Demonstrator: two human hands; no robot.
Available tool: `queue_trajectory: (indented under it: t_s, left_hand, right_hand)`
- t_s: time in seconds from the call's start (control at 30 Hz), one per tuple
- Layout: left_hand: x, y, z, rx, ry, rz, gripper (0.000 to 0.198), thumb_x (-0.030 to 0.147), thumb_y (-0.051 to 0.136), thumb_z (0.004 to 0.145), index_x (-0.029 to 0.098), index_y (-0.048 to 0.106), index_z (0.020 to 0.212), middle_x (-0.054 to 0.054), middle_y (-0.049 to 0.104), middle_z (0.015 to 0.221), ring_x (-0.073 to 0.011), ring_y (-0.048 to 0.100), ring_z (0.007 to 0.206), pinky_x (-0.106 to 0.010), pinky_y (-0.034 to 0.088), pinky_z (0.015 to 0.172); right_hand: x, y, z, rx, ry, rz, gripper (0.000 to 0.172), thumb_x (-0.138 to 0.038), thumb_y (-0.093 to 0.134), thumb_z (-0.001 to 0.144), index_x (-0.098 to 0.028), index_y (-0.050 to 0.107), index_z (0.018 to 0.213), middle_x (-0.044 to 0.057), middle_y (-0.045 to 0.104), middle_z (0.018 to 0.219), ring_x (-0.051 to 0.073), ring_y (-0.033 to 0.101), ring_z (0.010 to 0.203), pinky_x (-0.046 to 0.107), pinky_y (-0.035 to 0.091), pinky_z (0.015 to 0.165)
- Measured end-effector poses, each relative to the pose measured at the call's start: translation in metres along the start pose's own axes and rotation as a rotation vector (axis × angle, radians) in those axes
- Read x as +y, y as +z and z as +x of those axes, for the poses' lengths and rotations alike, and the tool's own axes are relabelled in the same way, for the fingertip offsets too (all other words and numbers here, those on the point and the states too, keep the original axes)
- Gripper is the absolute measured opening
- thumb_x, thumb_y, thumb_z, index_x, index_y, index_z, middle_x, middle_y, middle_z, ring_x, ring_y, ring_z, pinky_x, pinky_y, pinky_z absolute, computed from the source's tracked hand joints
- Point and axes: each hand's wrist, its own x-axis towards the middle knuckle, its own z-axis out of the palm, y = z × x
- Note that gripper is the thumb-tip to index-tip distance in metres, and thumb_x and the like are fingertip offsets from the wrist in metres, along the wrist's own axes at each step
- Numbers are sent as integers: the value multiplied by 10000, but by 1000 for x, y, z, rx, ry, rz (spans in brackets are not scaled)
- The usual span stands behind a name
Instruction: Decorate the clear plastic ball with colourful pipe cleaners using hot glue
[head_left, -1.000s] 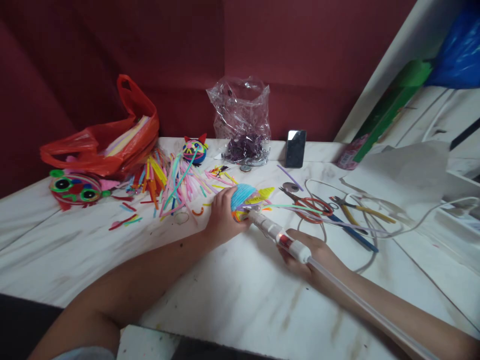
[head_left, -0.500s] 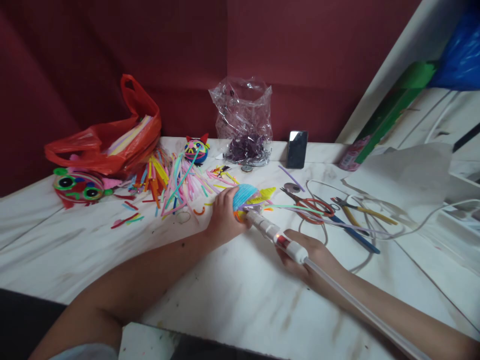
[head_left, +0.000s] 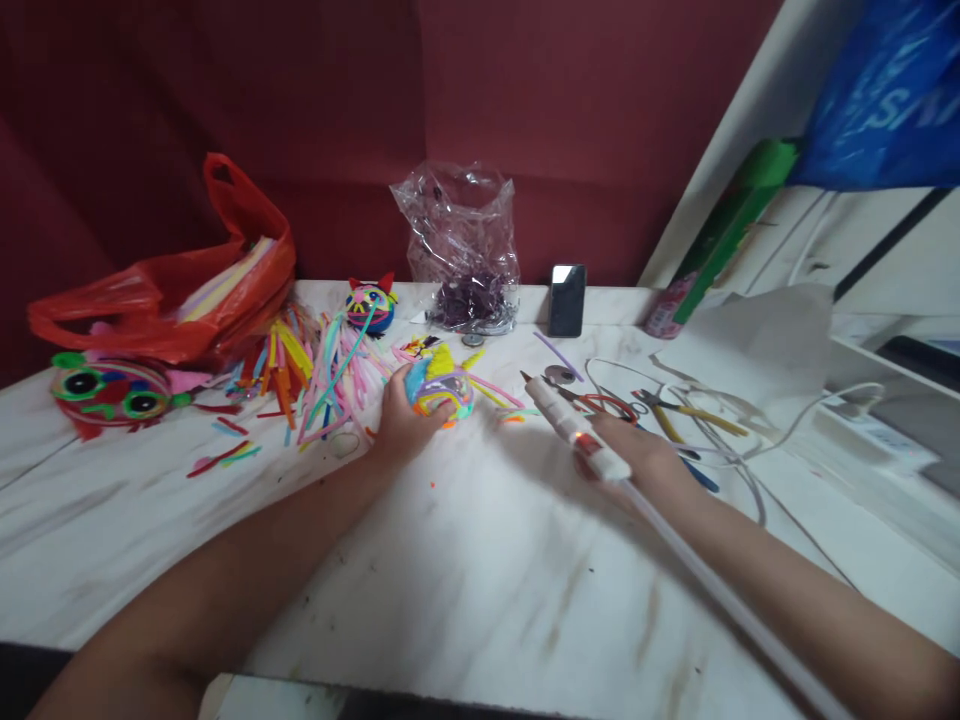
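Observation:
My left hand [head_left: 405,425] is wrapped round a small ball-shaped craft piece [head_left: 442,385] with blue, yellow, purple and orange strips and yellow points on top. In my right hand [head_left: 619,445] is a white glue gun [head_left: 566,425] with a glowing red light and a cord trailing to the lower right. Its tip points up and left, apart from the craft piece. Pink and yellow strips [head_left: 495,390] lie beside the piece. Red-handled scissors [head_left: 611,402] are partly hidden behind the glue gun and my right hand.
A red bag [head_left: 165,300], a green-eyed craft face [head_left: 112,390], a small cat-like ball [head_left: 371,303] and loose strips [head_left: 345,375] are left. Behind are a clear bag [head_left: 472,250] and phone [head_left: 567,300]. Right are pliers [head_left: 682,415], cables and a green box [head_left: 735,225].
The glue gun has moved away from the craft piece, to the right and up. My left hand has turned the piece, so its patterned side shows. The view has shifted right.

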Motion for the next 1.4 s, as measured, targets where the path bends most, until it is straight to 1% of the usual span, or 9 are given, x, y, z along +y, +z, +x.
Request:
queue_trajectory:
  t_s: [0.17,0.33,0.43,0.7,0.83,0.93,1.1,1.23,1.4]
  left_hand:
    - [4,-2,8,32,-101,-17,793,326,800,588,196,432,1278,-121,531,1256,-298,531,1181,-474,426,1022]
    - [-1,-1,8,33,-67,-88,781,320,810,583,210,443,1264,-103,538,1229,-289,524,1183,-472,422,1031]
    - [-2,0,8,14,-66,-140,769,307,802,592,215,441,1265,-94,541,1212,-278,531,1175,-468,431,1027]
    - [4,-1,7,21,-88,-181,741,276,792,598,230,448,1253,-76,550,1181,-268,544,1155,-459,448,1023]
    - [5,-2,8,26,-140,-165,745,275,783,612,224,433,1268,-82,542,1186,-262,552,1137,-458,452,1016]
    - [6,-2,9,0,-126,-170,741,267,781,616,223,431,1268,-83,538,1192,-257,554,1138,-448,455,1014]
    - [1,-1,8,23,-125,-176,738,261,793,597,217,446,1248,-83,548,1168,-267,538,1162,-464,425,1037]
    - [-3,-2,7,17,-92,-211,745,268,808,586,222,459,1243,-81,552,1166,-269,535,1159,-474,420,1035]
    - [-3,-3,5,-26,-67,-177,757,253,799,598,221,450,1269,-99,541,1207,-283,507,1202,-492,407,1037]
  right_hand:
    - [26,4,12,-151,147,-349,162,-178,554,726,-178,604,880,102,649,906,225,623,779,285,442,630]
    - [53,-6,25,-146,358,-464,156,-233,597,762,-158,622,897,111,622,970,213,612,781,274,419,646]
    - [71,-16,34,-240,444,-507,170,-228,598,774,-151,644,918,116,628,1015,209,619,811,265,410,658]
    - [101,-18,46,-368,442,-489,239,-308,649,781,-144,711,944,118,694,963,214,643,836,256,429,696]
    - [88,-23,47,-300,387,-497,302,-304,573,861,-125,686,1076,144,696,1027,266,611,995,298,437,811]
    - [65,-15,56,-239,297,-476,302,-218,415,944,-128,670,1077,149,684,1059,246,588,1033,304,426,853]
    - [30,32,79,-424,89,-371,194,-185,557,880,-181,702,1009,98,718,1023,200,614,1028,244,426,839]
    - [26,55,90,-457,140,-395,125,-169,623,810,-129,730,862,150,741,896,247,673,853,279,445,712]
    - [27,44,96,-331,207,-350,213,-212,517,894,-167,724,869,127,748,884,224,684,791,261,430,652]
